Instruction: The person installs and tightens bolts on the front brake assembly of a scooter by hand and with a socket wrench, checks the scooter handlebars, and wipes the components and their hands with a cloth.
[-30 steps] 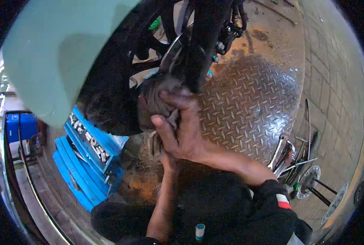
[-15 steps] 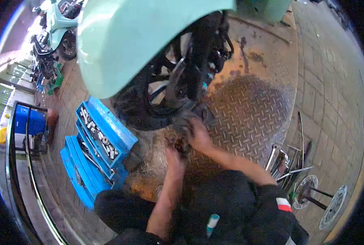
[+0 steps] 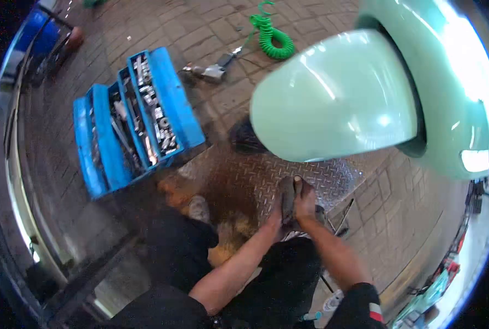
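Note:
Close together above the patterned metal plate (image 3: 244,183), both my hands hold a dark grey cloth. My left hand (image 3: 278,216) is closed on the cloth (image 3: 287,198) from its left side. On the other side, my right hand (image 3: 305,204) grips it, with fingers bent round it. Part of the cloth hangs below the hands. Ahead of them is the pale green front fender (image 3: 338,98) of a scooter, with a bit of dark tyre (image 3: 247,137) showing at its left.
An open blue toolbox (image 3: 178,104) full of sockets and tools stands at the left. An air tool (image 3: 211,71) lies on the bricks by a coiled green hose (image 3: 277,44). The scooter's pale green body (image 3: 447,104) fills the upper right.
The view has swung left, so the toolbox and green hose show more fully. My hands with the cloth have come away from the wheel, back toward my knees.

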The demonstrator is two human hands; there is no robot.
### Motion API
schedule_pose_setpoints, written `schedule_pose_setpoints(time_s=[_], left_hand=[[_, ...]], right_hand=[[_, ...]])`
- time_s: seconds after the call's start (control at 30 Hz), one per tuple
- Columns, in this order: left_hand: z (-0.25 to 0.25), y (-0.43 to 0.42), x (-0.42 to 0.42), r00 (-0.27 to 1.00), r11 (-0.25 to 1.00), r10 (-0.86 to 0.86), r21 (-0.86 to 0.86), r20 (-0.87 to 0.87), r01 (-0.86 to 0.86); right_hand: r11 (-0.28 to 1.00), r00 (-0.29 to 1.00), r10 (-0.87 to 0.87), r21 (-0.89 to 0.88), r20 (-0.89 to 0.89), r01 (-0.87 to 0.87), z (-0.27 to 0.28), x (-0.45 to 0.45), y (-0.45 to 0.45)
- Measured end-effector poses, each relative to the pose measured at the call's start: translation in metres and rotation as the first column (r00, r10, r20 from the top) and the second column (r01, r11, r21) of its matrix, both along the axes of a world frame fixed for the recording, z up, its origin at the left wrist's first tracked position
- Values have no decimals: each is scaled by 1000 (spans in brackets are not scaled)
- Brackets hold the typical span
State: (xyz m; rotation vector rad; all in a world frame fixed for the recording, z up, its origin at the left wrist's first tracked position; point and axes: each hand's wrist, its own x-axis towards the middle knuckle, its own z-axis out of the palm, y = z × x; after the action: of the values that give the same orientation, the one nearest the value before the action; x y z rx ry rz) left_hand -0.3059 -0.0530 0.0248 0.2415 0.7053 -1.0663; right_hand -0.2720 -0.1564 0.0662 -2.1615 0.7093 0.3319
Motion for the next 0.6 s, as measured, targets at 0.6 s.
schedule_pose_setpoints(time_s=[0.6], left_hand=[[428,128,-8,729,736,-627,513,273,441]], right_hand=[[868,902,-431,271,-3,415,455,-156,135]])
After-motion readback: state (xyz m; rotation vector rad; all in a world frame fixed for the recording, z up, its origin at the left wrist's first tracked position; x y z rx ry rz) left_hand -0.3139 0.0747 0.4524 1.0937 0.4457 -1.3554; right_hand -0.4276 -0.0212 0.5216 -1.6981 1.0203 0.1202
